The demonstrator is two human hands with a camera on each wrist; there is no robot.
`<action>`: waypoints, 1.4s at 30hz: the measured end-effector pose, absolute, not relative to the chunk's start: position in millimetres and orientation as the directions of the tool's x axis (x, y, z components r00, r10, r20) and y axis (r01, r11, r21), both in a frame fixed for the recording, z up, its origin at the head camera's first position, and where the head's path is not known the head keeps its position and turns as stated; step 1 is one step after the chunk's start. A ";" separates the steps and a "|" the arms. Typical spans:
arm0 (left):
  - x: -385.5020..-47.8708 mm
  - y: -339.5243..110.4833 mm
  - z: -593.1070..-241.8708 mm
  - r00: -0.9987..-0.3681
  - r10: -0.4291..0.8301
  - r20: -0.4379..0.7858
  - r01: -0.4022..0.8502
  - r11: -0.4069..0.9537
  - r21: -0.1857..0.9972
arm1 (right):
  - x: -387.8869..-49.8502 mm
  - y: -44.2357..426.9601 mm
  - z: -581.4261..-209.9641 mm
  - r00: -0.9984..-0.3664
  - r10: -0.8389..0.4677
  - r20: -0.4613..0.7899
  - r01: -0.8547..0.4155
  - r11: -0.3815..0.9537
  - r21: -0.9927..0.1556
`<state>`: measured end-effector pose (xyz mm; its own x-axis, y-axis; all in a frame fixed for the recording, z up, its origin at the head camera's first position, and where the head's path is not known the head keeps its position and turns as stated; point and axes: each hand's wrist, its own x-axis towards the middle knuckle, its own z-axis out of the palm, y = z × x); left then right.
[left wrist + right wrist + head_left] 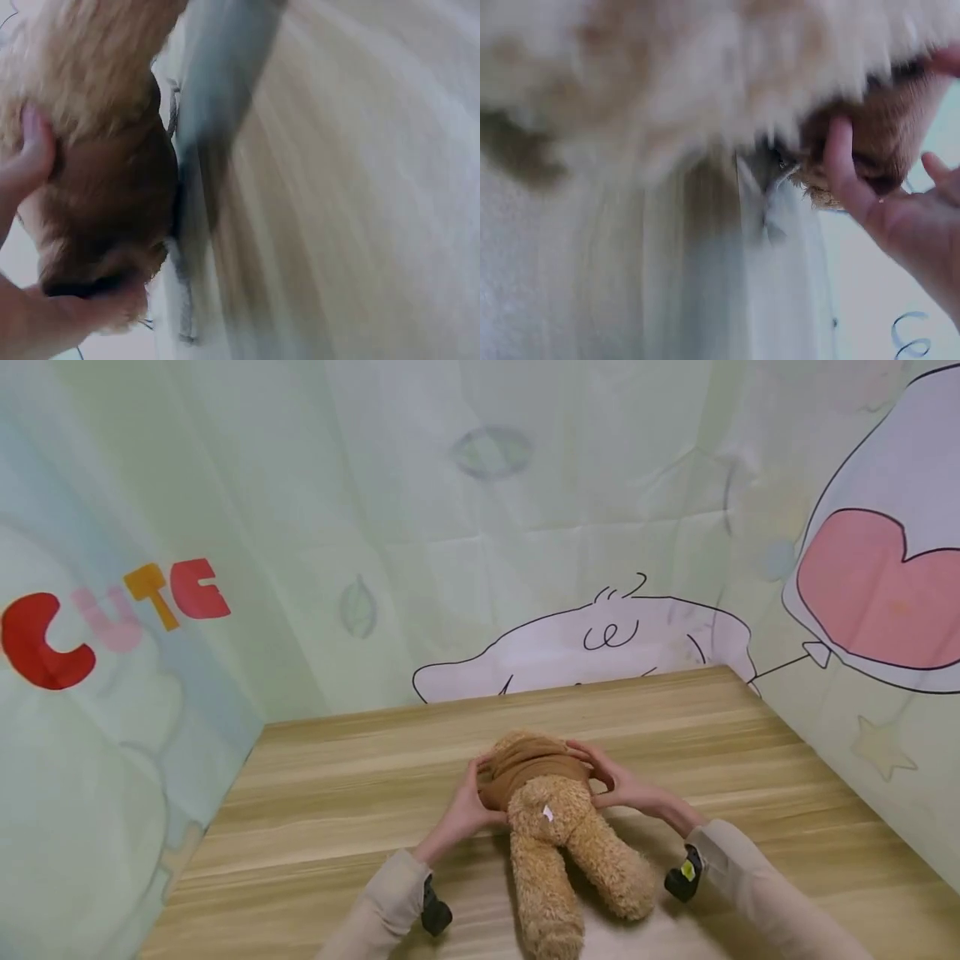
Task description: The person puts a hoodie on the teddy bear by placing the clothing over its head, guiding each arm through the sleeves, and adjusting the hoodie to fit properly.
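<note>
Both hands grip a plush toy; its legs splay.

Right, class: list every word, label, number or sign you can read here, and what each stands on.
"CUTE": coloured letters on the printed backdrop, left in the head view.
White tag on the plush toy: too small to read.
Yellow patch on the right wrist's black device: too small to read.
</note>
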<state>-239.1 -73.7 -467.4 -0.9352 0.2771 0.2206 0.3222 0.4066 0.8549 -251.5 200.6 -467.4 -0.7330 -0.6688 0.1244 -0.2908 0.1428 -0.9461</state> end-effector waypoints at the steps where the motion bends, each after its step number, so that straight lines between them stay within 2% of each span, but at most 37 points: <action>1: -239.8 -73.6 -468.5 -0.936 0.279 0.213 0.313 0.387 0.867 | -251.8 201.8 -468.3 -0.727 -0.679 0.106 -0.269 0.140 -0.953; 6: -243.8 -77.0 -468.7 -0.945 0.285 0.162 0.268 0.387 0.882 | -249.9 194.5 -473.7 -0.794 -0.607 0.033 -0.192 0.200 -0.961; 10: -248.3 -81.8 -469.4 -0.940 0.332 0.079 0.215 0.395 0.893 | -249.9 182.3 -475.5 -0.855 -0.513 0.072 -0.234 0.258 -0.937; 15: -252.6 -85.2 -473.0 -0.945 0.326 0.012 0.106 0.272 0.956 | -251.5 172.3 -480.3 -0.907 -0.402 0.127 -0.294 0.390 -0.873; 18: -257.5 -86.8 -477.7 -0.928 0.374 0.009 0.088 0.193 0.977 | -251.3 169.1 -481.9 -0.927 -0.346 0.147 -0.305 0.463 -0.832; 22: -264.3 -89.8 -486.1 -0.889 0.458 -0.008 0.058 0.130 0.990 | -252.5 165.9 -478.4 -0.953 -0.278 0.116 -0.255 0.541 -0.801; 25: -264.3 -88.4 -486.7 -0.887 0.459 -0.049 0.003 0.111 0.994 | -255.4 162.1 -472.5 -0.964 -0.253 0.080 -0.214 0.558 -0.802; 27: -260.8 -85.2 -482.5 -0.901 0.425 -0.086 -0.034 0.128 0.991 | -257.0 160.2 -470.4 -0.958 -0.270 0.094 -0.241 0.585 -0.774; 31: -255.3 -78.5 -478.6 -0.921 0.386 -0.050 0.032 0.201 0.979 | -254.3 161.1 -477.0 -0.930 -0.331 0.158 -0.342 0.627 -0.700; 35: -253.9 -76.4 -475.9 -0.916 0.400 0.040 0.161 0.274 0.948 | -251.5 164.2 -486.2 -0.904 -0.369 0.218 -0.404 0.567 -0.718; 39: -257.6 -82.2 -474.8 -0.866 0.479 0.144 0.353 0.381 0.855 | -250.1 165.4 -487.1 -0.874 -0.396 0.283 -0.469 0.530 -0.706; 42: -261.2 -89.4 -470.4 -0.811 0.562 0.161 0.434 0.396 0.809 | -248.7 165.4 -482.4 -0.863 -0.414 0.291 -0.493 0.560 -0.666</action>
